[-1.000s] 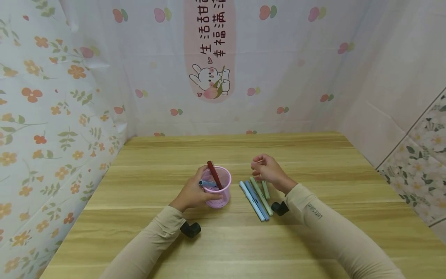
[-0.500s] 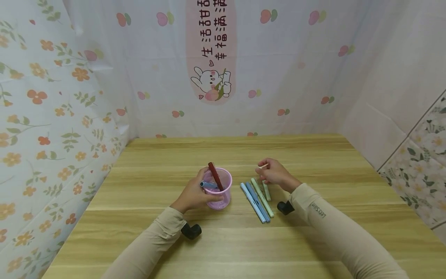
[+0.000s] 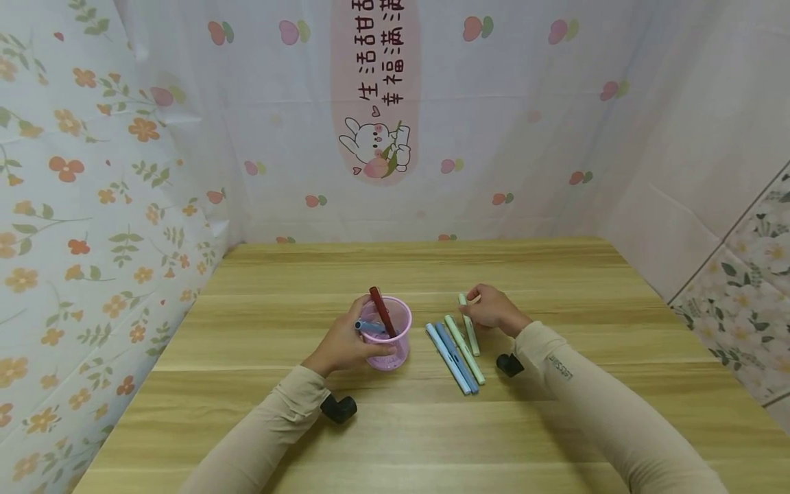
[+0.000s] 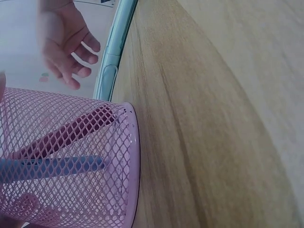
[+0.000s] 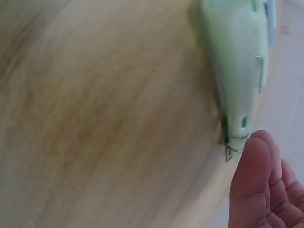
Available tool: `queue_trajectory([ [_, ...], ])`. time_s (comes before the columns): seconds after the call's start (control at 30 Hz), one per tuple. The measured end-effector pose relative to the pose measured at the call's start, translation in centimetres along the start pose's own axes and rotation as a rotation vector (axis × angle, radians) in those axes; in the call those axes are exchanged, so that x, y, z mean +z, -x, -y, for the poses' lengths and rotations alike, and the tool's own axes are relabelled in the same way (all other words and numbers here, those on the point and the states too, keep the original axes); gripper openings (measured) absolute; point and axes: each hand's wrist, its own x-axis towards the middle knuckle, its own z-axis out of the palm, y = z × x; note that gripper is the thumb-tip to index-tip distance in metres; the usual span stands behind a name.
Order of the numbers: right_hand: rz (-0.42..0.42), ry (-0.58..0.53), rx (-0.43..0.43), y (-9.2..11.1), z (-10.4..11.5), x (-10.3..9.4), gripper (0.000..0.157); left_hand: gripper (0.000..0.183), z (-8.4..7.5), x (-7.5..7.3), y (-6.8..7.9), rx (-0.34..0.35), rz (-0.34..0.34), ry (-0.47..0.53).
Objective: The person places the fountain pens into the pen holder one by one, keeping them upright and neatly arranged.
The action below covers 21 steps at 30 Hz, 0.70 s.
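Observation:
My left hand [image 3: 342,343] grips a pink mesh pen cup [image 3: 398,353] that stands upright on the table. Inside lean a dark red pen [image 3: 382,312] and a blue pen [image 3: 370,327], both also visible through the mesh in the left wrist view. Right of the cup, my right hand [image 3: 494,310] is at the far end of a pale green pen [image 3: 472,336] lying on the table. The left wrist view shows that hand's fingers [image 4: 85,54] loosely bent and apart. In the right wrist view, the thumb [image 5: 251,175] is close by the pen's end.
Between the cup and the pale green pen lie a light blue pen [image 3: 447,358], a darker blue pen [image 3: 456,357] and another green pen [image 3: 463,351], side by side. A patterned cloth [image 3: 278,137] hangs behind the wooden table [image 3: 278,274].
My right hand has moved right and come down to the far end of the outermost green pen. The left hand keeps holding the cup in place.

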Motion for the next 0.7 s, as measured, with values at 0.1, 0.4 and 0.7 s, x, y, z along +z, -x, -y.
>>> queue_trajectory([
  [0.1,0.000,0.056,0.005,-0.2,-0.3,0.0,0.040,0.100,0.1,0.0,-0.1,0.001,0.003,-0.007],
  [0.4,0.034,0.125,0.055,-1.0,-0.6,0.1,0.048,0.100,-0.1,-0.2,-0.1,0.006,0.008,-0.016],
  [0.7,0.056,0.131,0.085,-1.2,-0.2,0.3,0.048,0.101,0.0,0.0,-0.1,0.014,-0.002,-0.016],
])
